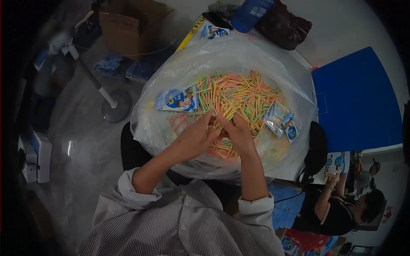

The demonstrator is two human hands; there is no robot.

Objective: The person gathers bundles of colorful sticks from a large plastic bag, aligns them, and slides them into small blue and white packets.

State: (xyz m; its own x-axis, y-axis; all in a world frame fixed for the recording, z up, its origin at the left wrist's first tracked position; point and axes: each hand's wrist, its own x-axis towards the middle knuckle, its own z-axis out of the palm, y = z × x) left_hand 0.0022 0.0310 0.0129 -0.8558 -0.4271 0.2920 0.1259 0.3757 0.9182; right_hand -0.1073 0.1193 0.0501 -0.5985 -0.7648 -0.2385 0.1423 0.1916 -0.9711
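Thin pastel sticks (pixel 252 91) in yellow, green, pink and orange lie heaped in a large clear plastic bag (pixel 158 141). Over the near part of the heap, my left hand (pixel 197 135) and my right hand (pixel 240 135) come together with curled fingers. A small bunch of sticks shows at my right thumb and fingertips. My left fingers close in from the other side of the bunch, partly hidden. Left of the heap lies a blue-and-white printed packet (pixel 181 100). Two more packets, one a clear-and-blue packet (pixel 275 119), rest at its right.
A blue board (pixel 358 100) stands right of the table, near a black bag (pixel 315 149). Behind are a blue container (pixel 251 15) and a dark plastic bag (pixel 288 27). A stand with a round base (pixel 116 106) and a cardboard box (pixel 128 32) are left. Another person (pixel 337 209) holds a packet at lower right.
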